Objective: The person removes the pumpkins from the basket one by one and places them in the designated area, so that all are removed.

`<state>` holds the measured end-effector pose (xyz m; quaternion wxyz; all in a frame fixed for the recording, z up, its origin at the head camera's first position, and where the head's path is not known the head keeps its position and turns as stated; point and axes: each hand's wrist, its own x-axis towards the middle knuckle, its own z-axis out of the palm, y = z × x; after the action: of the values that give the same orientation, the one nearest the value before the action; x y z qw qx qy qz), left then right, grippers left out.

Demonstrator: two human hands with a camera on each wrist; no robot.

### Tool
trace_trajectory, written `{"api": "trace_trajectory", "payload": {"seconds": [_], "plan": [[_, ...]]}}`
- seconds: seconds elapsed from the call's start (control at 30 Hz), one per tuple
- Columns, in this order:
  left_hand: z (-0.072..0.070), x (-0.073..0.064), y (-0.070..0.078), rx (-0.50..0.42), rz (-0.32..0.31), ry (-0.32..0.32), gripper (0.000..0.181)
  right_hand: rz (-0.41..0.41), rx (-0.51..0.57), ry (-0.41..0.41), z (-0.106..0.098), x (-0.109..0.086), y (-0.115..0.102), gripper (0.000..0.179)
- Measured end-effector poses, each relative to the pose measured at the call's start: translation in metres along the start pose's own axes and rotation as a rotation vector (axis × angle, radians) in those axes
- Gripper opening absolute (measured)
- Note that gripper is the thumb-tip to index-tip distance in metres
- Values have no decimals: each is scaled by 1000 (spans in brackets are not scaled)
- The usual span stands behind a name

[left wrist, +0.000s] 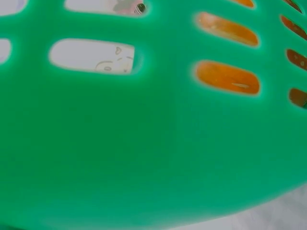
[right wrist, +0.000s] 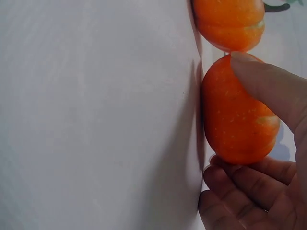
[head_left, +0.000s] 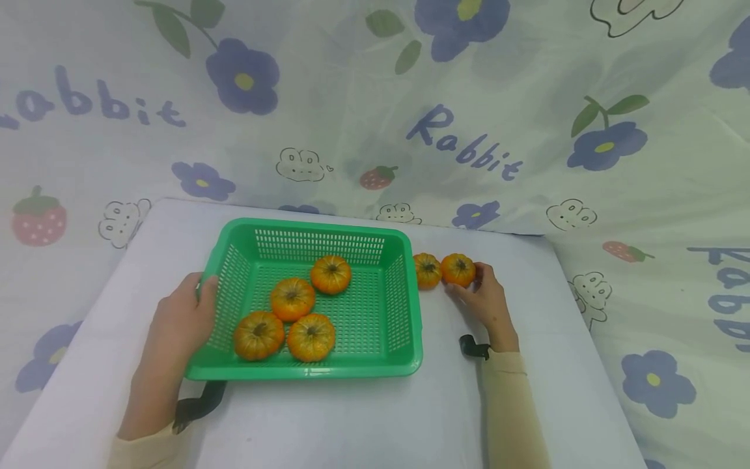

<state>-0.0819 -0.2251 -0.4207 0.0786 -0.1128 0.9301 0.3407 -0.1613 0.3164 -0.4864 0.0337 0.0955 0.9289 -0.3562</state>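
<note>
A green slotted plastic basket (head_left: 319,372) holds several small orange pumpkins (head_left: 312,337). My left hand (head_left: 184,316) grips the basket's left rim, with the thumb over the edge and the fingers hidden behind the wall. The basket's wall (left wrist: 105,143) fills the left wrist view, and orange shows through its slots. Right of the basket, my right hand (head_left: 486,299) holds a small pumpkin (head_left: 458,270) between thumb and fingers. In the right wrist view this pumpkin (right wrist: 237,112) sits on the tabletop. Beside it is another pumpkin (head_left: 428,271), partly hidden by the basket's right rim.
The table has a white cover (head_left: 328,423). Behind it and along the sides hangs a patterned cloth (head_left: 340,98) with flowers and rabbits. Black straps with camera parts show at the left wrist (head_left: 196,405) and the right wrist (head_left: 473,347).
</note>
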Motion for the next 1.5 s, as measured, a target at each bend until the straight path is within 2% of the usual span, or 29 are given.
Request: {"api": "trace_trajectory", "payload": {"seconds": [0.37, 0.7, 1.5], "plan": [[-1, 0, 1, -9, -13, -11, 77, 31, 29, -36, -2, -1, 0, 101], [0, 1, -1, -5, -4, -5, 77, 23, 51, -37, -2, -2, 1, 99], [0, 0, -1, -10, 15, 4, 76, 3, -30, -73, -3, -3, 0, 101]]}}
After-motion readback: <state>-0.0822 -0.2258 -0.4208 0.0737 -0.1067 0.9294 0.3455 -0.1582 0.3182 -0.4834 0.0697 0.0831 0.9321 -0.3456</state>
